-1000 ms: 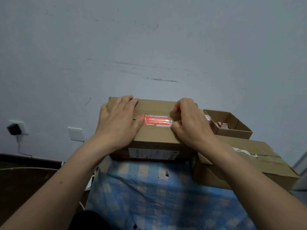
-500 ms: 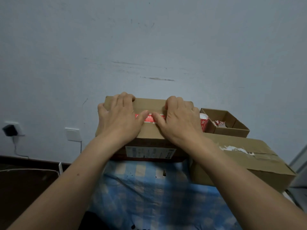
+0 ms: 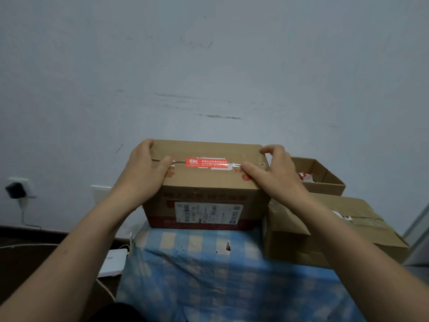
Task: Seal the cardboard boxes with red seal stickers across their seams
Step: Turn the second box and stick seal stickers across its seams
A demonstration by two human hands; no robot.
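Pale scuffed wall (image 3: pixel 209 54) behind, desk (image 3: pixel 209 275) covered in blue checked cloth. The cardboard box (image 3: pixel 209 184) is parked at the desk's far edge, so the near half is left free. Its top seam is covered by a red seal sticker (image 3: pixel 205 162), laid flat. The box's ends are gripped by the left hand (image 3: pixel 146 168) and right hand (image 3: pixel 276 173), thumbs on the seam. The right side is crowded by a taped box (image 3: pixel 348 228) just beside it, a small open box (image 3: pixel 325 180) behind.
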